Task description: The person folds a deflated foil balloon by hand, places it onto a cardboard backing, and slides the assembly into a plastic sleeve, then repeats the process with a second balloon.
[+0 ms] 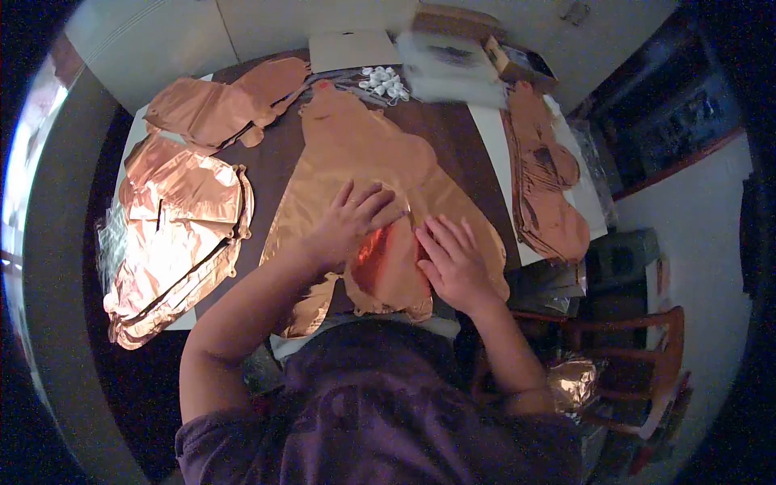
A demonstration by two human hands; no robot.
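Note:
A large copper-coloured foil sheet with a scalloped outline lies flat in front of me on the dark table. My left hand rests on its middle with the fingers spread. Just to the right, my right hand lies on the same foil, its fingers stretched out and pointing up and left. Between the two hands a part of the foil shines red. The foil's lower edge reaches the table edge by my body. Neither hand holds anything that I can make out.
More copper foil shapes lie at the left, the upper left and the right. White small pieces, a clear plastic bag and an open box are at the back. A wooden chair stands lower right.

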